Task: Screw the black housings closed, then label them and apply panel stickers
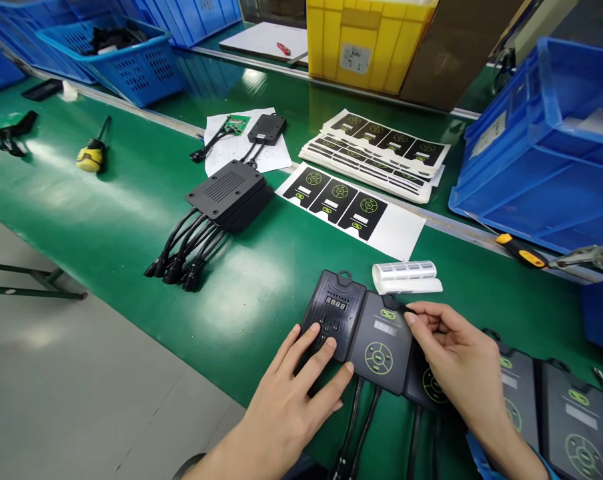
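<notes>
Black controller (385, 339) between both hands (297, 395)

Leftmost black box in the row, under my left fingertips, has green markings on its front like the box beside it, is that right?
Not quite: the head view shows no green markings on the leftmost black box in the row. Your left hand does touch it, and the box beside it does carry them.

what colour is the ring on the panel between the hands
The ring is yellow-green, in the head view.
</notes>
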### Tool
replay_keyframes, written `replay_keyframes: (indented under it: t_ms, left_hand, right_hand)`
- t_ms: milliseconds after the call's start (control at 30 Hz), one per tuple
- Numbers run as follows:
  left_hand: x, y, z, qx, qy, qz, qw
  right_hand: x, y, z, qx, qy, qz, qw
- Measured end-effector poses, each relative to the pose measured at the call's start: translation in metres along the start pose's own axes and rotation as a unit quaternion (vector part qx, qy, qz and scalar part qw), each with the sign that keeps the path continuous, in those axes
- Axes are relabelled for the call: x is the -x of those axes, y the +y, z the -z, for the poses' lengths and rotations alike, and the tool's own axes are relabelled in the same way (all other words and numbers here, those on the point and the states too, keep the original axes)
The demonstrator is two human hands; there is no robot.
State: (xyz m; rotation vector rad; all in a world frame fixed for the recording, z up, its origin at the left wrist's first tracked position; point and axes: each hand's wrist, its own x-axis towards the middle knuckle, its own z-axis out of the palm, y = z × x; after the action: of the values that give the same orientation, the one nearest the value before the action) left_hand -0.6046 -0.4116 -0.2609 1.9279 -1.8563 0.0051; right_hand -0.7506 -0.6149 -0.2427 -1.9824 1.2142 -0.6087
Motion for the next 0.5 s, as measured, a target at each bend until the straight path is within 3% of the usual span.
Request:
replay_keyframes:
  t_ms: [167, 300, 500]
  left_hand:
    - [0.0012, 0.001, -0.001, 0.001, 0.009, 0.005, 1.0]
    - [-0.0018, 0.001, 0.0019, -0.006, 0.022, -0.002, 1.0]
    - [-0.0034, 0.0012, 0.0021, -0.003, 0.031, 0.001, 1.0]
  right_hand:
    - [0.0002, 0.0002, -0.0004, 0.021, 0.008, 0.038, 0.999]
    - [0.0004, -0.0005, -0.0017, 0.081, 0.03, 0.108, 0.99]
    - [-0.0019, 0.0007, 0.0002, 0.224, 0.061, 0.239, 0.943]
